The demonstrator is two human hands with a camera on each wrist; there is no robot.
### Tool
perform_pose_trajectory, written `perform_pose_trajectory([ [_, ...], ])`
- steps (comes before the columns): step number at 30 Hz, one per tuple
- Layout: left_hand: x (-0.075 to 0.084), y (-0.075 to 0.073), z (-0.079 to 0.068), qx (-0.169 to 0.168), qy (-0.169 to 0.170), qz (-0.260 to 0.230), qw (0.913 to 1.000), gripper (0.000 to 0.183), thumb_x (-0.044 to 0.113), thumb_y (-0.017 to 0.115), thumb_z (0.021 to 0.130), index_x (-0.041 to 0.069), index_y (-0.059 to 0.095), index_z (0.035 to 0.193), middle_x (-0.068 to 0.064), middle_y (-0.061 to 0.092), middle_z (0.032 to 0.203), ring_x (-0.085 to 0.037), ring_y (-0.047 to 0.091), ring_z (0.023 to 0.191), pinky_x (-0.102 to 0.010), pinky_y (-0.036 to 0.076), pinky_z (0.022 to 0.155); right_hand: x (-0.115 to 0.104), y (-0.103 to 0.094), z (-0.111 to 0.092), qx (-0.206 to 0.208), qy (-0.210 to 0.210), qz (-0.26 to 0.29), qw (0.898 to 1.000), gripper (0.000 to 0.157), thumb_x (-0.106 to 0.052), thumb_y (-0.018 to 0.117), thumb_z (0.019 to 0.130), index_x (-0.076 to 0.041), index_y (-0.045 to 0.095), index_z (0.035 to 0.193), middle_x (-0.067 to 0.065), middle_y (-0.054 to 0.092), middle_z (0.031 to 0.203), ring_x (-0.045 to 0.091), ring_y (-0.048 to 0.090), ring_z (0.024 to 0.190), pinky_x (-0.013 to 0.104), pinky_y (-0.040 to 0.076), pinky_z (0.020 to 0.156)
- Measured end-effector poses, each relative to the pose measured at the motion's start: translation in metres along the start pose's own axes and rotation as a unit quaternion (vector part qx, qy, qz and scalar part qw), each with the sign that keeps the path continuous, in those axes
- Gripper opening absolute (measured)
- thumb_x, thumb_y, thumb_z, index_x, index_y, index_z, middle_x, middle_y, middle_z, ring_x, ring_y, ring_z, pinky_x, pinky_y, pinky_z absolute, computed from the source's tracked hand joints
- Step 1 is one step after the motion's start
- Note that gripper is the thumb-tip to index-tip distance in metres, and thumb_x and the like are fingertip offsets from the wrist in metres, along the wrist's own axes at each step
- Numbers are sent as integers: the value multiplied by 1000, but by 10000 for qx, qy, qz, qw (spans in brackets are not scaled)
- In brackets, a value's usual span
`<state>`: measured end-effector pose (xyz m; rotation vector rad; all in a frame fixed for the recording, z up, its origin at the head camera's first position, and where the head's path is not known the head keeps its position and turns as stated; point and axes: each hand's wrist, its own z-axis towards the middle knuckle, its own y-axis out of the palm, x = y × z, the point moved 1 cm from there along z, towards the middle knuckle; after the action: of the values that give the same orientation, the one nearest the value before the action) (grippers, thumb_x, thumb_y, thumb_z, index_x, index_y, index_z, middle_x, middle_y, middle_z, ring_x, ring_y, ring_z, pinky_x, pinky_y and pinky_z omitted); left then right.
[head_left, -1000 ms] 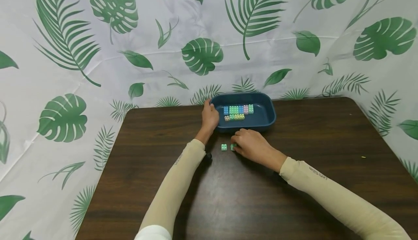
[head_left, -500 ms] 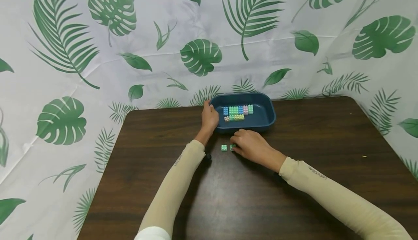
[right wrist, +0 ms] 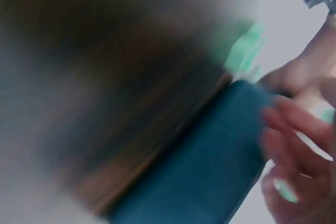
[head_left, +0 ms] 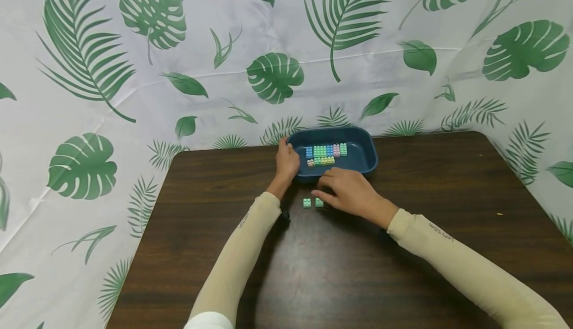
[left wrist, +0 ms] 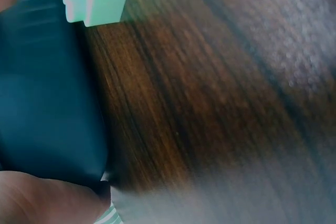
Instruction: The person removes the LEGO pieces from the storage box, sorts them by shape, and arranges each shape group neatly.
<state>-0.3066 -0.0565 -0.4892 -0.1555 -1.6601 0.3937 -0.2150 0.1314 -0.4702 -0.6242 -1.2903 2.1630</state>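
My left hand (head_left: 286, 162) grips the left end of a dark blue plastic tray (head_left: 366, 157); its thumb (left wrist: 50, 198) lies at the tray's edge in the left wrist view. Two small mint-green toy bricks (head_left: 306, 203) sit side by side on the table before the tray. The right-hand brick (head_left: 319, 202) is just below my right hand (head_left: 351, 192), whose fingers are loosely bent and apart from it, near the tray's front wall. In the right wrist view those fingers (right wrist: 294, 150) overlap the tray, holding nothing visible.
Inside the tray, several toy bricks (head_left: 320, 151) in blue, green, pink and yellow stand in two rows. The dark wooden table (head_left: 313, 269) ends at a leaf-printed cloth (head_left: 277, 77) behind the tray. A tiny yellow speck (head_left: 499, 214) lies at the right.
My right hand has let go of the right-hand green brick and risen slightly away to the right, leaving it beside the other. My left hand and the tray have stayed put.
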Motion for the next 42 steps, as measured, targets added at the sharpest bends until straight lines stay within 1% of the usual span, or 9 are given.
perform_pose_trajectory([
  [4,0,1,-1,-52,-17,-96,9999,48,23,27,118,8,32,163,-23,48,161,-37,52,144,-51,45,117,25,-7,6,823,83,15,9966,21,-38,77,98,-18,75,96,0,70,89,16,66,76,36,56,69],
  [7,-1,3,-2,-108,-10,-155,9998,48,23,27,118,9,31,163,-23,48,161,-38,57,135,-51,47,109,42,-10,10,937,574,243,9936,19,-36,75,100,-17,76,101,1,73,96,19,68,84,39,58,74],
  [14,-5,4,-3,-95,4,-215,9997,47,23,28,118,8,33,162,-23,48,161,-36,57,136,-48,47,110,66,1,24,-34,1857,837,9790,18,-24,71,103,-13,76,115,6,75,112,24,69,98,46,58,82],
  [17,-6,2,-3,-92,19,-325,9994,48,23,28,118,8,32,163,-25,50,158,-41,59,123,-49,48,103,72,6,34,-440,2210,1104,9680,20,-23,68,105,-11,76,118,9,75,113,27,68,97,47,57,81],
  [21,-6,0,-4,-140,40,-418,9990,49,23,27,118,8,30,164,-26,49,157,-44,57,117,-48,45,95,78,9,42,-666,2254,1199,9646,17,-20,71,102,-11,76,116,11,74,111,29,68,95,47,57,79],
  [23,-7,1,-3,-150,58,-399,9991,49,23,28,118,7,30,164,-24,47,160,-38,58,123,-45,44,96,81,11,42,-729,2254,1205,9640,16,-19,74,101,-11,77,114,11,74,110,29,68,94,47,57,79],
  [32,-10,1,-3,-92,28,-340,9994,48,24,28,118,10,33,163,-22,47,162,-40,53,141,-53,46,113,82,21,40,-1062,2217,1371,9596,18,-16,77,98,-10,77,115,11,73,111,28,70,98,46,59,83],
  [40,-5,0,-2,-135,47,-344,9993,48,26,28,118,11,32,164,-23,49,159,-40,55,136,-52,47,106,81,17,46,-1354,2303,1121,9571,17,-17,77,98,-10,76,114,12,73,114,30,69,106,47,59,89],
  [42,-4,0,-2,-105,72,-305,9995,48,25,29,118,10,33,163,-21,47,162,-36,53,142,-51,47,110,81,17,48,-1430,2259,1008,9583,17,-16,77,98,-10,76,114,11,73,113,30,68,106,47,59,90],
])
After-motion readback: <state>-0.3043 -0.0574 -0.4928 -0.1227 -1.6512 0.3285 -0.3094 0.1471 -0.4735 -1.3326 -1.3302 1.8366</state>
